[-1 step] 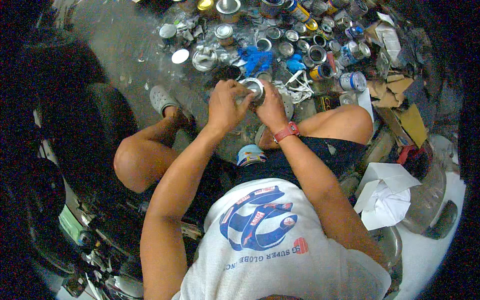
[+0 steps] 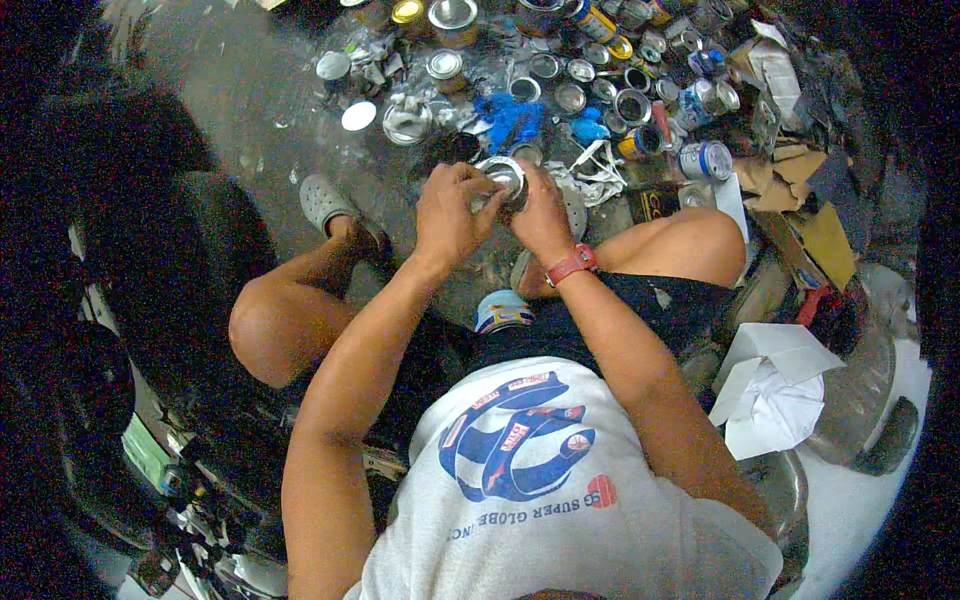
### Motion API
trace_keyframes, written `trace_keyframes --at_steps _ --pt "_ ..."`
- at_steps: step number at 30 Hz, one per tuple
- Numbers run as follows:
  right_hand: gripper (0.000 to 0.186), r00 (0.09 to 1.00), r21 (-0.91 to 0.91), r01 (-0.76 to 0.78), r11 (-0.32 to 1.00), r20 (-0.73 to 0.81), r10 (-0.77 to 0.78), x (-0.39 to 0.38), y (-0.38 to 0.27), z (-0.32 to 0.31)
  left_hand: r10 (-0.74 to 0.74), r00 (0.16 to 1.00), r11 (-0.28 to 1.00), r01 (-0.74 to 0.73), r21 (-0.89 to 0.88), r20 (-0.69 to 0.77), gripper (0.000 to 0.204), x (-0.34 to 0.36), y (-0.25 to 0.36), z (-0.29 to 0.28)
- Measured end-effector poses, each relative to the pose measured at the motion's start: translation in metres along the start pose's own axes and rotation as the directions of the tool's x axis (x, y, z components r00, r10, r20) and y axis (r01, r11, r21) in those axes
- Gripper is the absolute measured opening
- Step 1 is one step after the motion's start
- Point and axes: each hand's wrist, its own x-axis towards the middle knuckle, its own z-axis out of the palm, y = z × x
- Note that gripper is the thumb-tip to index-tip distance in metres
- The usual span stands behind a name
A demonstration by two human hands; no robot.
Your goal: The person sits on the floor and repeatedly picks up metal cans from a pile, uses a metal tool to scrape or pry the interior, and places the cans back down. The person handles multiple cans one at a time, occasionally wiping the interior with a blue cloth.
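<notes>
Between my two hands, in front of my legs, is a small round metal can (image 2: 508,172) with a silvery rim facing up. My right hand (image 2: 543,212) wraps around its right side, a red watch on that wrist. At the left, my left hand (image 2: 450,208) has its fingers bent, with thumb and fingertips at the can's near left edge. Part of the can is hidden behind the fingers; whether anything else is pinched there is too small to tell.
Several open cans (image 2: 632,106) crowd the floor beyond my hands, with a blue crumpled cloth (image 2: 508,120) and a white disc (image 2: 359,116). Torn cardboard (image 2: 828,247) and an open white box (image 2: 770,395) lie at the right. A light-blue capped can (image 2: 503,310) stands between my legs.
</notes>
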Motion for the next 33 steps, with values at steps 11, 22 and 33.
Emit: trace_keyframes --at_steps 11,22,33 --pt "0.072 0.999 0.016 0.031 0.999 -0.016 -0.031 -0.008 0.005 0.012 0.066 0.994 0.989 -0.077 0.129 0.091 0.012 -0.018 -0.006 0.006" --pt "0.066 0.997 0.009 0.066 0.998 -0.043 -0.066 -0.013 -0.006 0.023 0.136 0.984 0.96 -0.159 0.232 0.113 0.023 -0.02 0.003 -0.015" --pt "0.073 0.998 0.143 0.044 0.989 -0.061 -0.035 -0.022 -0.009 0.035 0.147 0.96 0.931 -0.216 0.296 0.239 0.033 -0.024 0.005 -0.03"
